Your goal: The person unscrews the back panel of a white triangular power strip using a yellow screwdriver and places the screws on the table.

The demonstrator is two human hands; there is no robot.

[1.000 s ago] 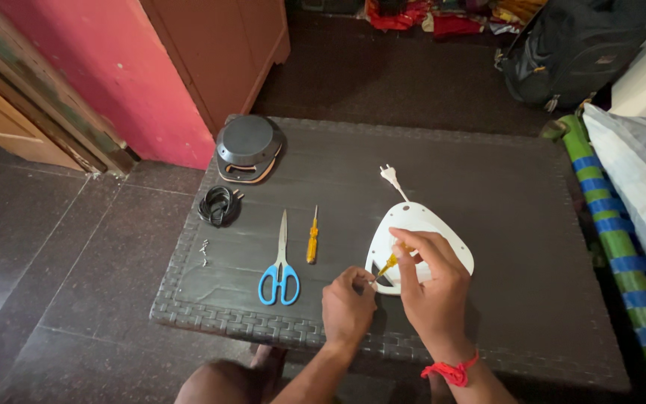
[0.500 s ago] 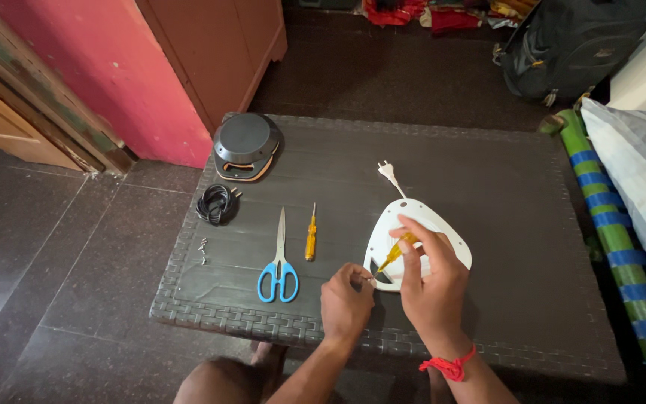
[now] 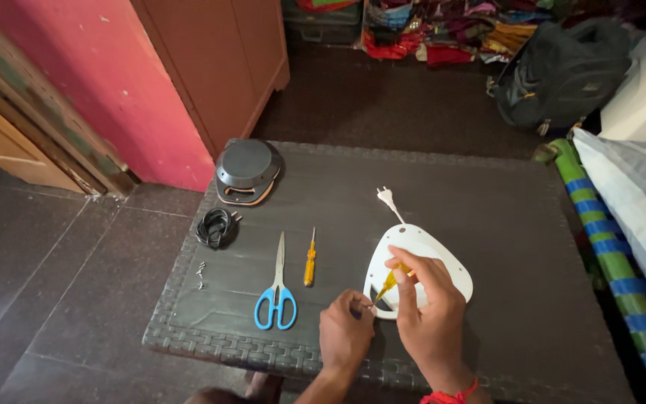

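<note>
Two bare hands work at the near right part of a dark woven-edged table (image 3: pixel 488 224). The right hand (image 3: pixel 431 314) is closed around a small yellow-handled screwdriver (image 3: pixel 390 280), held slanting so that its tip points down and leftward at the near edge of a white rounded-triangular plastic cover (image 3: pixel 443 265). The left hand (image 3: pixel 345 329) lies just beside that edge with fingers curled and fingertips pinched together at the tool's tip, apparently to steady a small part there; whether anything is actually pinched cannot be told at this size. The cover lies flat on the table, its broad end under the right hand, which also serves to keep it from sliding. A white two-pin plug (image 3: pixel 387 197) on a short lead extends from the cover's far corner, lying loose and unconnected.

Left of the cover, spare tools lie parallel and apart, within reach: a second yellow screwdriver (image 3: pixel 309 258) and blue-handled scissors (image 3: pixel 277 288), blades pointing away. Farther left, a few small screws (image 3: pixel 202 271) are grouped near the table edge, apart from the work. A coiled black cord (image 3: pixel 217 227) sits beyond them, and a dark round housing with an orange rim (image 3: pixel 247 170) rests at the far left corner. A green pole banded in blue (image 3: pixel 607 247) runs along the right side.
</note>
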